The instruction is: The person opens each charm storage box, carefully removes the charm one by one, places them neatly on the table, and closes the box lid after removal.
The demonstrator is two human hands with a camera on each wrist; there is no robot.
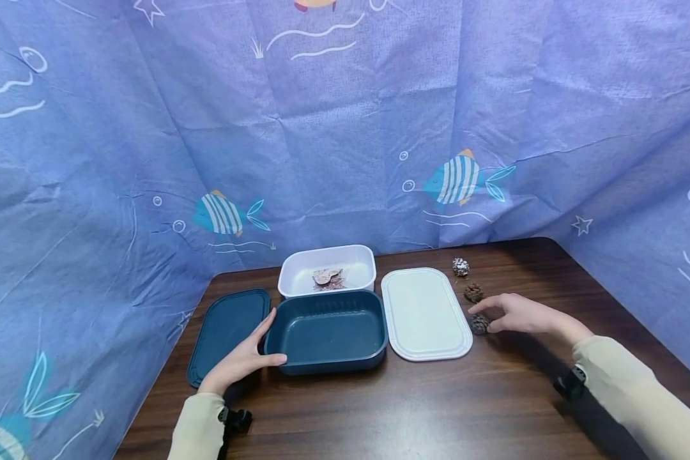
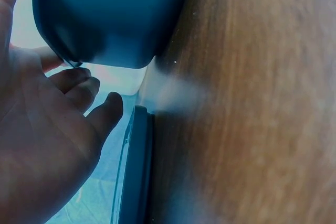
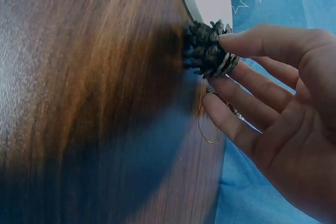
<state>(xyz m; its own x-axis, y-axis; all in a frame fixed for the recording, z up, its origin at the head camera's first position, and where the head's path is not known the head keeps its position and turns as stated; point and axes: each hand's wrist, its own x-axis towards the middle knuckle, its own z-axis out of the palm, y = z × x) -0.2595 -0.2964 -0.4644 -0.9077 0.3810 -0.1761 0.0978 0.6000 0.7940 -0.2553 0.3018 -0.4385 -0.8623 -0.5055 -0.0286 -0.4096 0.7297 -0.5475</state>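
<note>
A deep dark blue container [image 1: 333, 365] stands mid-table with its inside bare. My left hand [image 1: 243, 361] grips its left end, thumb along the near side and fingers at the far left corner. Up close in the left wrist view, the fingers [image 2: 79, 85] curl beside the container wall [image 2: 115, 19]. On the right, my right hand [image 1: 517, 314] holds a dark pine cone [image 1: 479, 324] between thumb and fingers. The right wrist view shows that pine cone [image 3: 210, 48] close over the wood, the thumb on one side of it.
Behind the blue container is a white container [image 1: 361, 262] with a wooden piece [image 1: 325, 276] and reddish shreds inside. A dark blue lid [image 1: 230, 329] lies left, a white lid [image 1: 425, 313] right. A brown pine cone [image 1: 473, 293] and a white-flecked one [image 1: 460, 267] sit farther back.
</note>
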